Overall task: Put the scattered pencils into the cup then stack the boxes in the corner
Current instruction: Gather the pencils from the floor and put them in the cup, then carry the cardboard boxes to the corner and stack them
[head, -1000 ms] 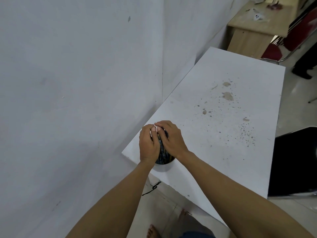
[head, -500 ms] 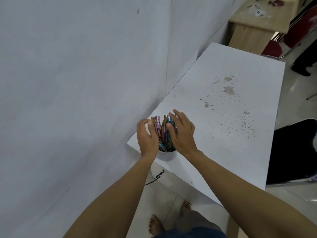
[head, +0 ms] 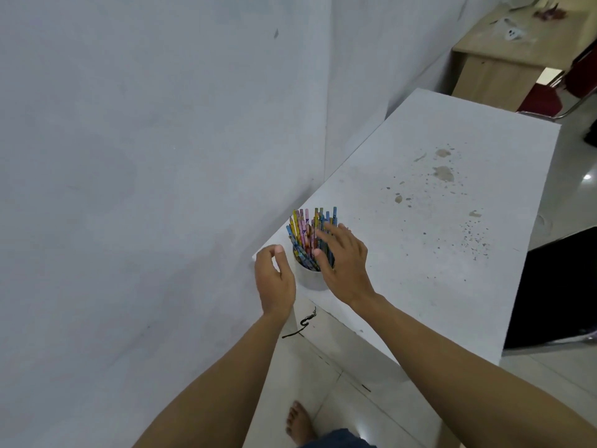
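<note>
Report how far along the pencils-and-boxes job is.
Done, by the look of it: the colourful pencils stand bundled in the white cup at the near corner of the white table, and none lie loose on it. In hand: nothing; the left hand and right hand are open beside the cup. Left: stacking the boxes, none of which are in view.

From my end, the small white round cup [head: 309, 279] was mostly blocked: my open right hand [head: 345, 263] covered its right side and the lower part of the bundle of colourful printed pencils [head: 308, 234], so I couldn't tell if my fingers actually touched them. The prints on the pencils were too blurry to read. The black chair seat [head: 555, 286] got cut off by the right edge. The light wooden desk [head: 504, 56] up top was cropped too, and the bits on it were too small to identify.
</note>
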